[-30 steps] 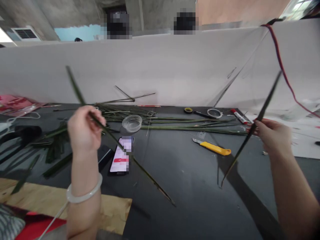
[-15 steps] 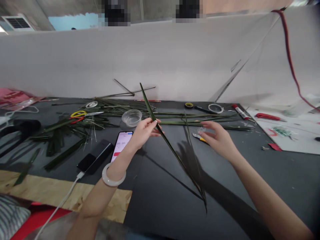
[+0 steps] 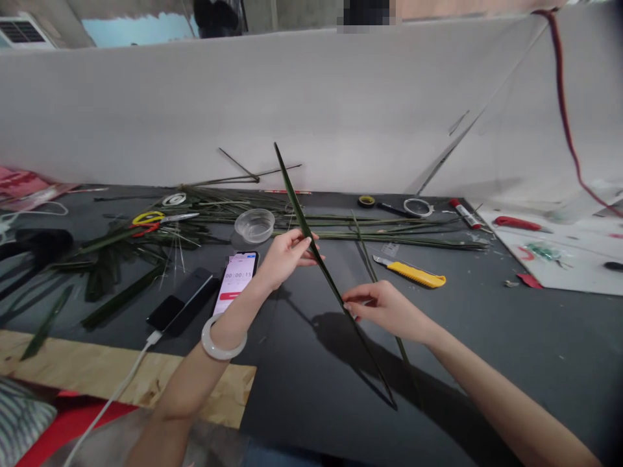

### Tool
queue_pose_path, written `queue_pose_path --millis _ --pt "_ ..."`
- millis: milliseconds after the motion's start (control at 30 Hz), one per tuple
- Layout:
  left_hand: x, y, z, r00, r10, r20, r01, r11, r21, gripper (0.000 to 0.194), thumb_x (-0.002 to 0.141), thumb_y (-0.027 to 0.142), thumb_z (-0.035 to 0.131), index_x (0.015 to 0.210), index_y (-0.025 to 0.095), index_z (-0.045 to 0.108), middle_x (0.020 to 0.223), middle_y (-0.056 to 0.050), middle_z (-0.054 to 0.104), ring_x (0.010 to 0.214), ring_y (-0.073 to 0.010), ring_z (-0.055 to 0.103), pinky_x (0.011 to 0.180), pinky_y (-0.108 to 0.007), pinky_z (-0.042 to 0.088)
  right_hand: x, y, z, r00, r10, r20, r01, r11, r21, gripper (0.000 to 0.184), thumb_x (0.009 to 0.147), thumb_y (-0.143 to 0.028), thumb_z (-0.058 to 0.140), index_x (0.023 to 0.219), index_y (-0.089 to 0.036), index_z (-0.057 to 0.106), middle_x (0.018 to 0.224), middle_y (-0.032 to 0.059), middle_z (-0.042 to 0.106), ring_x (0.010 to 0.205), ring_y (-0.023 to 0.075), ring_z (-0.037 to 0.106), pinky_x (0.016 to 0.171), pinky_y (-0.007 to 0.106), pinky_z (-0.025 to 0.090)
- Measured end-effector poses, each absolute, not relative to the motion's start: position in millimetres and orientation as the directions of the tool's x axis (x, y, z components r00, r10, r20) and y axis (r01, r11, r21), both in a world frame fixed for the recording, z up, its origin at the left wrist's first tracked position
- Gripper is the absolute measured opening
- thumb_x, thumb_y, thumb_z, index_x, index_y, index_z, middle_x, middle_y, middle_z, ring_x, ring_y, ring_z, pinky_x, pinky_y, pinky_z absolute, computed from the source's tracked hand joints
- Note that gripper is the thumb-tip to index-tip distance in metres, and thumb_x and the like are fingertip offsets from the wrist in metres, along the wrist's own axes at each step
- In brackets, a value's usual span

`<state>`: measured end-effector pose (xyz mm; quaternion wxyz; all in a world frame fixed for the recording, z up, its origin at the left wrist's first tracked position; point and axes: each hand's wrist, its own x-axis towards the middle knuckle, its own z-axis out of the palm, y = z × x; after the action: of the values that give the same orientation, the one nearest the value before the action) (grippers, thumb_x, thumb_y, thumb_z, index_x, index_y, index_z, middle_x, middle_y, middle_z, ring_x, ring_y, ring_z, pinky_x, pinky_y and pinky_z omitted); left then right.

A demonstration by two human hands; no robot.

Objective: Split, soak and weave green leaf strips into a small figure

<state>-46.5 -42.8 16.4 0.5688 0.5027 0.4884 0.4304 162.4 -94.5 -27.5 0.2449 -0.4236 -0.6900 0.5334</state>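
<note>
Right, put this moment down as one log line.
left hand: holding green leaf | right hand: pinching same leaf, lower down | yellow cutter: on table

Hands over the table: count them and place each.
2: the left hand pinches the green leaf strip near its upper part; the right hand pinches it lower down.

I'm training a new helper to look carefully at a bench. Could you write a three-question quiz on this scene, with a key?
1. True or false: the yellow utility knife lies inside the clear plastic bowl.
2. Which two colors are the handles of the scissors? A) blue and green B) black and white C) yellow and red
3. Fill in the blank: the left hand and the right hand both pinch the same long green ____.

Key: 1. False, it lies on the dark tabletop. 2. C. 3. Leaf.
</note>
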Motion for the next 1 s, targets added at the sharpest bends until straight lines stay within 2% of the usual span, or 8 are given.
queue_pose_path --millis 133,267,333,400,533,667,767,1000 --pt "-44 -42 10 0.133 0.987 -0.085 -0.027 0.09 0.996 0.01 0.085 0.014 0.051 0.095 0.015 0.049 0.082 0.0 0.06 0.064 -0.0121 0.068 0.063 -0.025 0.058 159 -95 -28 -0.524 0.841 -0.134 0.296 0.033 -0.954 0.015 0.074 -0.02 0.051 0.078 -0.02 0.065 0.068 -0.0008 0.065 0.062 0.013 0.06 0.059 0.025 0.049" --pt "-40 -40 0 0.05 0.999 0.018 -0.117 -0.012 0.993 0.038 0.075 0.013 0.061 0.096 0.023 0.031 0.092 0.003 0.059 0.062 -0.0121 0.068 0.06 -0.031 0.06 157 -92 -30 -0.534 0.823 -0.194 0.186 -0.109 -0.976 0.011 0.069 -0.019 0.053 0.078 -0.019 0.058 0.067 -0.0013 0.065 0.063 0.0125 0.062 0.062 0.025 0.047" --pt "-40 -38 -2 0.061 0.997 0.038 -0.105 -0.031 0.994 0.034 0.074 0.013 0.062 0.09 0.022 0.033 0.097 0.001 0.06 0.063 -0.0119 0.068 0.06 -0.031 0.06 157 -90 -32 -0.535 0.818 -0.212 0.133 -0.166 -0.977 0.013 0.067 -0.018 0.054 0.08 -0.019 0.053 0.065 -0.0032 0.062 0.062 0.0119 0.062 0.062 0.025 0.047" --pt "-40 -37 -3 0.089 0.996 0.024 -0.062 -0.019 0.998 0.022 0.074 0.014 0.061 0.08 0.017 0.041 0.099 -0.002 0.061 0.064 -0.0114 0.068 0.061 -0.027 0.06 158 -89 -33 -0.545 0.812 -0.207 0.077 -0.197 -0.977 0.018 0.067 -0.017 0.055 0.083 -0.02 0.048 0.063 -0.0055 0.058 0.061 0.0112 0.061 0.062 0.025 0.046" --pt "-43 -36 -2 0.092 0.996 -0.014 -0.015 0.015 1.0 0.009 0.073 0.016 0.063 0.07 0.011 0.055 0.095 -0.006 0.066 0.073 -0.0138 0.069 0.07 -0.028 0.059 163 -86 -34 -0.583 0.796 -0.162 0.019 -0.185 -0.983 0.025 0.065 -0.015 0.056 0.086 -0.021 0.043 0.067 -0.0073 0.053 0.064 0.0105 0.06 0.065 0.026 0.045" --pt "-45 -36 -4 0.115 0.992 -0.041 -0.011 0.043 0.999 0.014 0.07 0.016 0.067 0.083 0.011 0.063 0.074 -0.004 0.069 0.08 -0.0181 0.07 0.08 -0.035 0.057 168 -84 -34 -0.567 0.808 -0.162 0.116 -0.116 -0.986 0.03 0.062 -0.013 0.053 0.088 -0.021 0.043 0.074 -0.005 0.055 0.068 0.0104 0.056 0.066 0.026 0.042" --pt "-47 -34 -8 0.159 0.986 -0.047 0.044 0.04 0.998 0.026 0.069 0.013 0.069 0.094 0.012 0.063 0.07 -0.004 0.069 0.076 -0.0174 0.069 0.083 -0.036 0.055 172 -84 -32 -0.531 0.835 -0.148 0.231 -0.025 -0.973 0.027 0.063 -0.013 0.051 0.088 -0.021 0.044 0.076 -0.0034 0.055 0.068 0.0107 0.052 0.063 0.025 0.04" --pt "-50 -35 -12 0.18 0.978 0.102 0.137 -0.128 0.982 0.057 0.069 0.004 0.065 0.123 0.016 0.049 0.108 -0.008 0.063 0.079 -0.0136 0.07 0.084 -0.03 0.052 183 -81 -33 -0.4 0.916 0.014 0.473 0.219 -0.854 0.018 0.073 -0.019 0.045 0.09 -0.022 0.046 0.08 0.0002 0.059 0.069 0.0142 0.054 0.065 0.029 0.042"
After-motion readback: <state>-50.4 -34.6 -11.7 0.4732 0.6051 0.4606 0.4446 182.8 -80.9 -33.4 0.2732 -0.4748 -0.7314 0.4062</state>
